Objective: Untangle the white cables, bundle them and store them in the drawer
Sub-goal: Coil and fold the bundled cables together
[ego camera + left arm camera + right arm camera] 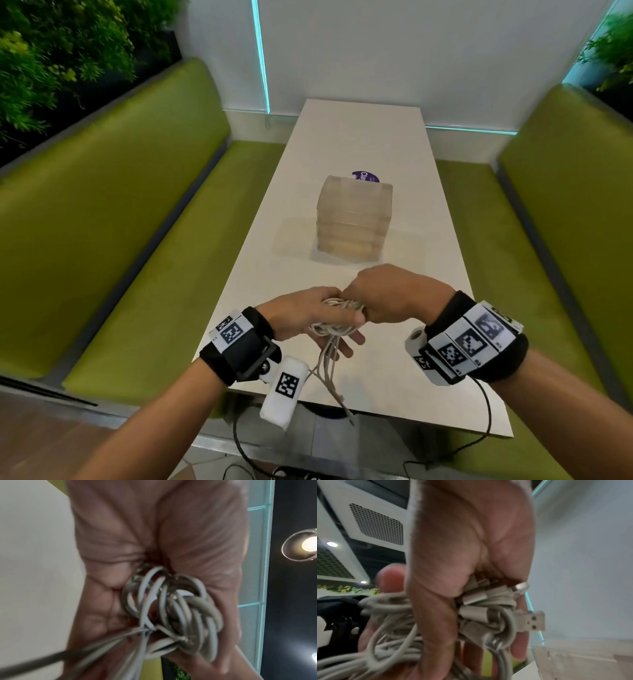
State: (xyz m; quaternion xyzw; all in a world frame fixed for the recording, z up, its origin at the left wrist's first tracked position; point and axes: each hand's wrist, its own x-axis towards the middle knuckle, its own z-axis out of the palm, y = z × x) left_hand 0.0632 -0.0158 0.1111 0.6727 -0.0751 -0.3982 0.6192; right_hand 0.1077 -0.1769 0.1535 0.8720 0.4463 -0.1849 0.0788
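A tangle of white cables (337, 317) is held between both hands over the near end of the white table (359, 144). My left hand (308, 317) grips the looped mass (171, 608), thumb across the top. My right hand (387, 296) is curled round the other end, where several USB plugs (534, 620) stick out past the fingers. Loose strands (330, 370) hang down from the left hand toward the table edge. The translucent drawer unit (354, 219) stands mid-table beyond the hands; whether any drawer is pulled out I cannot tell.
Green benches (113, 212) run along both sides of the table. A purple round sticker (365, 177) lies behind the drawer unit. Black camera leads (486, 411) trail from my wrists below the table's near edge.
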